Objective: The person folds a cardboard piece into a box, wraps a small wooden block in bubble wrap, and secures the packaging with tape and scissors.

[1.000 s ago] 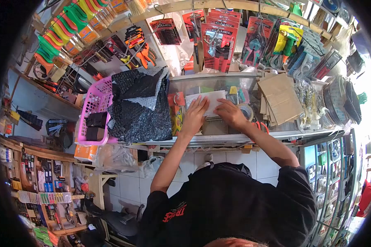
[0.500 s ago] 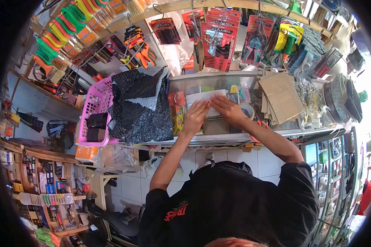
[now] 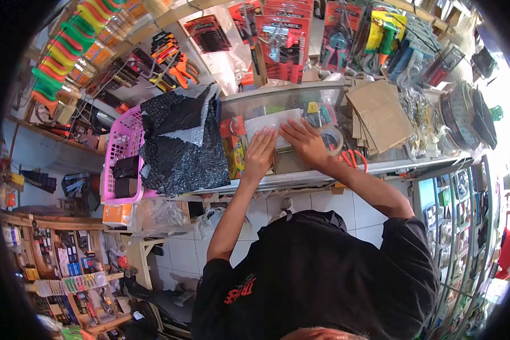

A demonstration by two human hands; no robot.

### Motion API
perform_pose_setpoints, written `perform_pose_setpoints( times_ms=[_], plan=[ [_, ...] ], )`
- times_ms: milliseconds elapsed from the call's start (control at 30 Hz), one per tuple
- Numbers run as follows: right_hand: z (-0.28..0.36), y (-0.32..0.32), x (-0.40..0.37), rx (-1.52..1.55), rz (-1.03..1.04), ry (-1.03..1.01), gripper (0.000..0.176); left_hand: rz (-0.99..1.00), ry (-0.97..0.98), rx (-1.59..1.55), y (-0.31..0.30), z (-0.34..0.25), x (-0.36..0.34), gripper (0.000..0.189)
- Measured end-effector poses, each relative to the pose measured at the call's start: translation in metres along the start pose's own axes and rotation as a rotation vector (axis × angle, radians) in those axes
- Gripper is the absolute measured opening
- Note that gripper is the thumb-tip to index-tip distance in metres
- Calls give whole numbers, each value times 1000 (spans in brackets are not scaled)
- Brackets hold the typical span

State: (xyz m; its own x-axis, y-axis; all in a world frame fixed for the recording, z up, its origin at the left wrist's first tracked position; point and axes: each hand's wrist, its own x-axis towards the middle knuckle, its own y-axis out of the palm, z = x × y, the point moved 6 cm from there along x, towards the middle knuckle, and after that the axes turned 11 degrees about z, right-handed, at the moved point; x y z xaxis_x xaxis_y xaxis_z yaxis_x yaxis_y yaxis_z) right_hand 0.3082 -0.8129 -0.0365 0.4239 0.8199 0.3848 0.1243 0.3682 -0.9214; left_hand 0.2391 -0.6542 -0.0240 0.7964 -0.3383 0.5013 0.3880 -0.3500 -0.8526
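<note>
A flat white sheet or packet lies on the glass-topped counter, partly covered by my fingers. My left hand rests flat on its lower left edge, fingers stretched out. Beside it, my right hand presses flat on the lower right part, fingers extended and slightly spread. Neither hand grips anything. A roll of clear tape stands just right of my right hand, and red-orange-handled scissors lie near the counter's front edge by my right wrist.
A pink basket with black bubble wrap over it stands at left. Cardboard sheets are stacked at right, near bagged metal parts. Packaged tools hang above the counter's back. The counter's metal front edge runs below my forearms.
The view has shifted slightly, so the counter sits further left and higher. My fingertips are a little further apart, and the tape roll and scissors show more fully.
</note>
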Motion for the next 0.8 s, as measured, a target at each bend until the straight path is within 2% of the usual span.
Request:
perform_pose_setpoints(
  times_ms=[67,200,300,400,533,733,800],
  plan=[
    [21,-3,-5,-178,46,111,69,85,-48,-16,8,-1,-8,63],
    [39,7,-14,-250,153,257,75,216,-126,46,-1,-19,-15,62],
    [36,9,-11,-92,78,279,71,207,-126,81,-1,-18,-16,61],
    [20,2,-6,-84,56,210,71,180,-97,101,-1,-5,-12,63],
    [-7,-23,8,95,45,102,73,229,-136,66,-18,-1,17,67],
    [-34,-37,23,204,163,8,77,301,-161,145,-15,17,43,85],
    [-32,-30,22,193,55,6,79,308,-156,175,-8,19,44,90]
  ],
)
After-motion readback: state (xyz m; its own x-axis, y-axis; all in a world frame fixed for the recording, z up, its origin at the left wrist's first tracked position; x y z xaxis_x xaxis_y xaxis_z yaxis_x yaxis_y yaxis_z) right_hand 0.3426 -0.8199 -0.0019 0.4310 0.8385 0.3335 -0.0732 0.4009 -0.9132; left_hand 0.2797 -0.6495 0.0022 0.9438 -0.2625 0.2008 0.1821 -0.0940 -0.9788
